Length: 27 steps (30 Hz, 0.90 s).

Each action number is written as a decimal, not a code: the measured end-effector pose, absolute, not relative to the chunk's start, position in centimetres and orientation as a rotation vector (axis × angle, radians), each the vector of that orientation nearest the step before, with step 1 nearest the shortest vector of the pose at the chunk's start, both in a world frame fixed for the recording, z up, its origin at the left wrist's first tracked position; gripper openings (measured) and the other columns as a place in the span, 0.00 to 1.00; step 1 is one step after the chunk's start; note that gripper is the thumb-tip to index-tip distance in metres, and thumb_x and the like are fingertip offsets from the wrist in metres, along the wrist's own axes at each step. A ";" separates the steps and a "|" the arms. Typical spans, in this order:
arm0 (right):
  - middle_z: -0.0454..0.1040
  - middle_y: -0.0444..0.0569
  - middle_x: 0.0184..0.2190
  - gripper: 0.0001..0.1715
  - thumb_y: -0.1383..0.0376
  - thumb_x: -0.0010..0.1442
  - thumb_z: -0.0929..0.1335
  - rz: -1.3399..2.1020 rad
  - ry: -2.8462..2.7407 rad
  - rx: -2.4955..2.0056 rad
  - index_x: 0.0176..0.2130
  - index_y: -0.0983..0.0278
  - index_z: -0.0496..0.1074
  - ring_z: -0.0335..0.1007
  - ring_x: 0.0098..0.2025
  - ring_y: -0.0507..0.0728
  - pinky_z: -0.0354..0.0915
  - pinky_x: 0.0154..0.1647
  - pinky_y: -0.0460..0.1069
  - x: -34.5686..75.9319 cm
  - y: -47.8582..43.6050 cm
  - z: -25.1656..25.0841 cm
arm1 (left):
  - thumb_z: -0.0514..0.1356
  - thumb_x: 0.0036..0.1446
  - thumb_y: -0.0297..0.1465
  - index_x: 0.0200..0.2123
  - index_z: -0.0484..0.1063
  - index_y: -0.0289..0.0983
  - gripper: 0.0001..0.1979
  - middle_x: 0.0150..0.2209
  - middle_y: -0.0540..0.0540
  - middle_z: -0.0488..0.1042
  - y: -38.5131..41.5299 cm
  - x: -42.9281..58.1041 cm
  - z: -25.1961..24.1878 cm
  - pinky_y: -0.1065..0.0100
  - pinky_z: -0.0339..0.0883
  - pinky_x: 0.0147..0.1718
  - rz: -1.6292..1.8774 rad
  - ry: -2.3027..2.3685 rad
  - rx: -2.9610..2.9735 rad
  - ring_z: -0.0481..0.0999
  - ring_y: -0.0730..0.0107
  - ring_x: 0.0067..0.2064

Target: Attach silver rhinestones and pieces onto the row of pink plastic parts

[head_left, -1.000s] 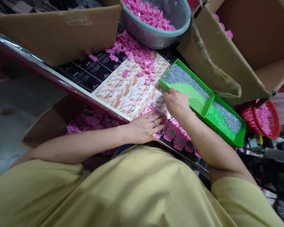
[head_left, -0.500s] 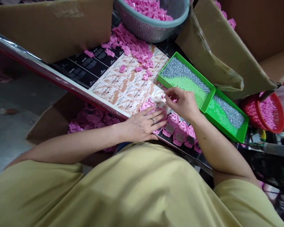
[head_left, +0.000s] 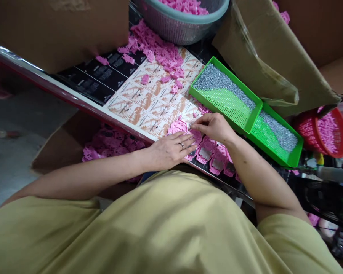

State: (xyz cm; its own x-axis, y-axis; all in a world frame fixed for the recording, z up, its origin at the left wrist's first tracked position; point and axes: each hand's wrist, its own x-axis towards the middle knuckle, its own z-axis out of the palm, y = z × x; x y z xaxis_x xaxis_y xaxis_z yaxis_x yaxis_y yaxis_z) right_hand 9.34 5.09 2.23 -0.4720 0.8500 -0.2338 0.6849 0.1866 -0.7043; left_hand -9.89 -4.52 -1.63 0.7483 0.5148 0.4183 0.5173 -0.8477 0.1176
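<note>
A row of pink plastic casings (head_left: 207, 144) lies along the table's near edge, several of them with a grey rectangular part. My left hand (head_left: 171, 150) rests flat over the casings at the row's left end, fingers stretched out and a ring on one. Just right of it, my right hand (head_left: 215, 127) pinches thumb and forefinger together, fingertips down at the upper edge of a casing. The small pink plastic piece seen in that pinch a moment ago is mostly hidden now. Another pink casing (head_left: 177, 126) shows beyond my left fingers. Small pink pieces (head_left: 201, 108) lie behind my right hand.
Two green trays (head_left: 253, 121) of small metal parts stand at the right. Behind are a grey basket (head_left: 183, 28) of pink parts and a loose pink heap (head_left: 162, 53). Cardboard boxes (head_left: 57, 34) flank the table. A red basket (head_left: 305, 127) stands far right.
My right hand has moved down and left from beside the green tray to the casings, uncovering the small pink pieces. My left hand stays on the casings. The view has shifted slightly.
</note>
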 end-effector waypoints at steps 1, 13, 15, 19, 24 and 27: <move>0.79 0.47 0.27 0.10 0.60 0.53 0.73 1.162 -2.263 -1.472 0.32 0.64 0.80 0.70 0.28 0.52 0.63 0.32 0.49 9.2 5.1 2.3 | 0.55 0.65 0.39 0.53 0.71 0.28 0.22 0.54 0.35 0.73 -4.5 -9.9 -1.6 0.56 0.65 0.56 -0.696 -0.867 -2.937 0.72 0.55 0.57; 0.72 0.44 0.25 0.13 0.60 0.53 0.74 0.832 -2.352 -1.580 0.34 0.67 0.73 0.64 0.26 0.50 0.60 0.31 0.48 8.8 4.8 3.5 | 0.55 0.65 0.37 0.53 0.71 0.30 0.20 0.54 0.37 0.74 -4.5 -9.9 -1.4 0.56 0.65 0.56 -0.706 -0.897 -2.947 0.72 0.57 0.56; 0.75 0.48 0.29 0.10 0.60 0.58 0.71 0.683 -2.436 -1.554 0.33 0.66 0.76 0.67 0.30 0.52 0.61 0.35 0.49 8.8 5.3 4.0 | 0.55 0.65 0.38 0.53 0.71 0.29 0.21 0.54 0.37 0.74 -4.5 -9.8 -1.4 0.55 0.63 0.58 -0.702 -0.893 -2.955 0.72 0.57 0.57; 0.76 0.55 0.37 0.09 0.64 0.60 0.68 0.284 -2.641 -1.646 0.37 0.67 0.77 0.70 0.36 0.59 0.62 0.37 0.53 7.6 6.0 4.1 | 0.55 0.65 0.37 0.54 0.70 0.29 0.20 0.54 0.37 0.74 -4.5 -9.9 -1.0 0.54 0.60 0.59 -0.668 -0.915 -2.967 0.72 0.57 0.57; 0.76 0.53 0.35 0.09 0.68 0.60 0.65 0.320 -2.610 -1.527 0.37 0.66 0.76 0.71 0.35 0.56 0.63 0.36 0.51 7.2 5.7 4.1 | 0.56 0.64 0.39 0.54 0.70 0.29 0.22 0.54 0.37 0.74 -4.6 -9.8 -0.1 0.50 0.56 0.62 -0.613 -0.927 -2.991 0.70 0.55 0.58; 0.77 0.48 0.30 0.07 0.67 0.58 0.66 0.596 -2.340 -1.432 0.37 0.66 0.74 0.70 0.31 0.52 0.65 0.35 0.49 9.3 4.8 4.7 | 0.56 0.64 0.40 0.54 0.70 0.30 0.22 0.54 0.37 0.73 -4.8 -8.7 0.2 0.48 0.55 0.62 -0.652 -0.893 -2.985 0.69 0.54 0.58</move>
